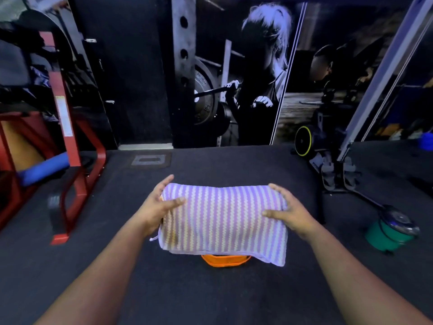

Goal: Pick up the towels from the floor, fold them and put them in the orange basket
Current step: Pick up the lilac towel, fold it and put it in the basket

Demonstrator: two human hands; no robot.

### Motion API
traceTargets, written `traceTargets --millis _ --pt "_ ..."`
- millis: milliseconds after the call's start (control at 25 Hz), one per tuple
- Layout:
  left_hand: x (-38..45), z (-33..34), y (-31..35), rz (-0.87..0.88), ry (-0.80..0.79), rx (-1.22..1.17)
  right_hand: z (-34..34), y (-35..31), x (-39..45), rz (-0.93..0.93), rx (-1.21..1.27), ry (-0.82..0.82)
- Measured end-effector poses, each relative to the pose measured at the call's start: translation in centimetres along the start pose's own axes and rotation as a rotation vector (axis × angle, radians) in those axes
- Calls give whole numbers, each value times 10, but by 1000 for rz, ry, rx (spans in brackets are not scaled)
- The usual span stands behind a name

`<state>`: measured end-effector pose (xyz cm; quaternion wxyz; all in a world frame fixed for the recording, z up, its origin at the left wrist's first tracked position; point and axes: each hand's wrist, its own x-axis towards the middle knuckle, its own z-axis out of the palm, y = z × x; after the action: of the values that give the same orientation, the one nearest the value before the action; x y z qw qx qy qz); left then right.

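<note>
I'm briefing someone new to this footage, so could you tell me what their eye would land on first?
First the folded purple-and-white striped towel at centre, held between the left hand and right hand. Just below it, the rim of the orange basket peeks out on the dark floor. At left stands a red metal frame; at right sits a green bucket.

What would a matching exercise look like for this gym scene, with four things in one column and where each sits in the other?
Things:
1. striped towel
2. orange basket
3. green bucket
4. blue foam roller

Places:
A. far left, by the red frame
B. held between both hands
C. on the floor at right
D. mostly hidden under the towel

Pairs: 1-B, 2-D, 3-C, 4-A
</note>
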<state>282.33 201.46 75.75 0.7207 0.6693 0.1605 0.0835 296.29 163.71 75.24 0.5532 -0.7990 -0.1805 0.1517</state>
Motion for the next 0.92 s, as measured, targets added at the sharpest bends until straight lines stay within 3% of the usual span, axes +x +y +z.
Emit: traceTargets --millis 80,200,400,520,640,720,920 --pt "1 -9 -5 30 -135 265 6 4 -2 -31 -382 -41" --pt "4 -12 -18 40 -165 817 23 19 -4 -16 -629 -118" --pt "12 -17 -43 78 -123 1190 25 37 -6 -1 -1068 -56" --pt "14 -7 -62 47 -35 1496 30 49 5 37 -1301 -147" --pt "31 12 -82 145 -153 1813 30 62 26 102 -1385 -246" --pt "46 26 -91 85 -278 1862 23 74 39 135 -1366 -278" --pt "93 64 -119 -73 -408 1773 -10 120 88 80 -1314 -432"
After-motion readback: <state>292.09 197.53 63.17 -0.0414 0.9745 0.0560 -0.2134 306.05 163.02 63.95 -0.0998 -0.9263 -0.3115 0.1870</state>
